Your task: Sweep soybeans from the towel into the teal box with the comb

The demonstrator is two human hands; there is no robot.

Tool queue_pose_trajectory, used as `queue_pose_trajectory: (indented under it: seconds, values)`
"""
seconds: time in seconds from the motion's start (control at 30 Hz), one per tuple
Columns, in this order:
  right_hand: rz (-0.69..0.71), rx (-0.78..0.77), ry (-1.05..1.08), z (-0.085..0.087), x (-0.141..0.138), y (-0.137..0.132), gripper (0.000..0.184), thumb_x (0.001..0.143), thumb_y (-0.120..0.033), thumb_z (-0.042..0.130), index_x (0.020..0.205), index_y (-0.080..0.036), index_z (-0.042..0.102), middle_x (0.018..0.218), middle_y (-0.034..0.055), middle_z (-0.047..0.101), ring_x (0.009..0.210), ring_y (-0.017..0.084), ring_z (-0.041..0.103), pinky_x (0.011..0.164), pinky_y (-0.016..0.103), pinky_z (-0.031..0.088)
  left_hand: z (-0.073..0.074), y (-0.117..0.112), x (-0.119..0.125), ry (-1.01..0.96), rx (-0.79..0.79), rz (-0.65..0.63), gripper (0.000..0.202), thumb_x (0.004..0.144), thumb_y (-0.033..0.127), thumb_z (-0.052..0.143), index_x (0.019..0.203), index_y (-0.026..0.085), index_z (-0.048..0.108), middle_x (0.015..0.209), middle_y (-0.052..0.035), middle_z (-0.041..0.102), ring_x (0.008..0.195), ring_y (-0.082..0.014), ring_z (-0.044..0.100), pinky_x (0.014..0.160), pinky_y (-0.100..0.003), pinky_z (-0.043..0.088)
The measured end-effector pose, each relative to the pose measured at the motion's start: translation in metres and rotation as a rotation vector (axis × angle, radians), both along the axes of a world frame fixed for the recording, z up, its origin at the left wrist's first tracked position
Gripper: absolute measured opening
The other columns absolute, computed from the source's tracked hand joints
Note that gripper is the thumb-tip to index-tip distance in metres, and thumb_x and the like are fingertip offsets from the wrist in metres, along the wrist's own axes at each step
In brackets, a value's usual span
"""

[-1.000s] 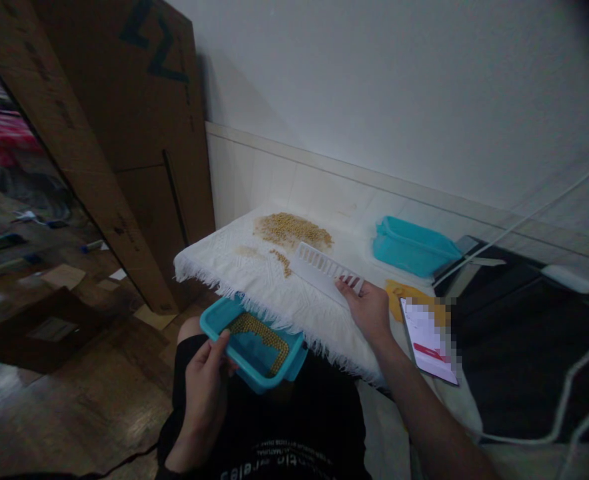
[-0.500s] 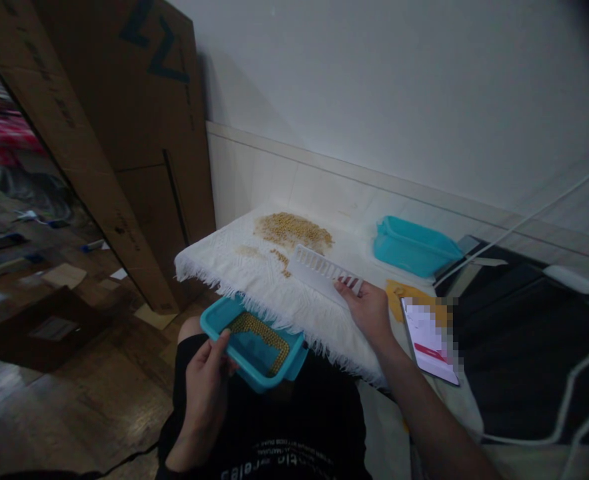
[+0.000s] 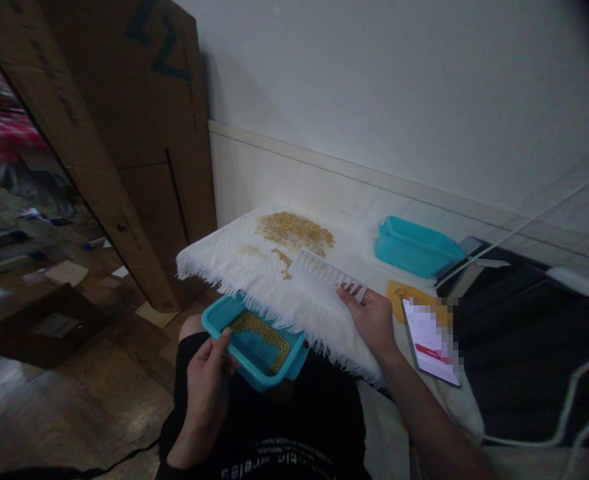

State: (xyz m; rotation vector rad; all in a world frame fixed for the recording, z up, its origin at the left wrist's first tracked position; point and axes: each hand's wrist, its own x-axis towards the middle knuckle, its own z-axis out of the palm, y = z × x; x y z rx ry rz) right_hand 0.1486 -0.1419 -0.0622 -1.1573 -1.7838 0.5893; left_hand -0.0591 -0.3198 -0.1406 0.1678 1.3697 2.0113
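My left hand [image 3: 208, 377] grips the near-left rim of a blue plastic tray [image 3: 269, 385], thumb over the edge. The tray sits below the table's fringed edge, above my lap, with yellowish beans [image 3: 260, 327] along its far and right sides. My right hand [image 3: 372, 320] is closed on the end of a white slotted plastic strip [image 3: 319, 275], tilted over the cloth. Just beyond the strip's far end lie a few scattered beans [image 3: 283, 260]. Farther back, a pile of beans [image 3: 294, 228] spreads on the white fringed cloth [image 3: 219, 257].
A second blue container [image 3: 417, 248] stands at the back right of the table by the wall. Near my right forearm lie a phone [image 3: 429, 343] and an orange-yellow item [image 3: 397, 293]. A white cable [image 3: 529, 217] crosses the right side. Large cardboard boxes [image 3: 144, 113] stand at left.
My right hand and the slotted strip have shifted slightly right and down. My left hand still holds the tray in nearly the same place.
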Motion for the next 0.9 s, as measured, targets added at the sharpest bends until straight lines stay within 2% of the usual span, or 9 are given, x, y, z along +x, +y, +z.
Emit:
queue_pose_trajectory:
  seconds: [0.2,0.5,0.6,0.9]
  values:
    - [0.052,-0.025,0.039,0.001,-0.009,-0.002,0.038,0.079,-0.054,0.070,0.082,-0.018,0.080,0.080,0.0059,0.080,0.074,0.026,0.073,0.066,0.033,0.055,0.001,0.000,-0.001,0.018,-0.023,0.010,0.042,0.064,0.049,0.087,0.058,0.018,0.059,0.051,0.0041,0.053,0.046,-0.0093,0.046,0.046,-0.021,0.037]
    - [0.113,-0.022,-0.015,0.003,-0.019,0.002,0.039,0.079,-0.055,0.067,0.074,-0.017,0.079,0.065,0.0034,0.075,0.062,0.023,0.068,0.055,0.028,0.048,0.001,-0.001,-0.004,-0.009,-0.017,0.024,0.042,0.062,0.049,0.088,0.058,0.018,0.059,0.051,0.0045,0.051,0.047,-0.0092,0.046,0.047,-0.021,0.040]
    - [0.127,-0.051,-0.005,0.002,-0.019,-0.001,0.037,0.078,-0.054,0.069,0.074,-0.018,0.079,0.065,0.0031,0.074,0.063,0.023,0.069,0.055,0.029,0.050,0.000,-0.001,-0.006,-0.025,-0.010,0.020,0.041,0.062,0.049,0.088,0.061,0.018,0.062,0.052,0.0041,0.052,0.047,-0.0094,0.046,0.047,-0.021,0.040]
    - [0.361,-0.137,0.031,0.006,-0.019,-0.019,0.031,0.078,-0.050,0.072,0.080,-0.021,0.081,0.073,0.0035,0.078,0.066,0.024,0.071,0.058,0.031,0.054,0.007,-0.001,-0.005,-0.047,-0.024,0.031,0.043,0.057,0.050,0.090,0.059,0.018,0.061,0.050,0.0053,0.050,0.046,-0.0086,0.045,0.047,-0.021,0.040]
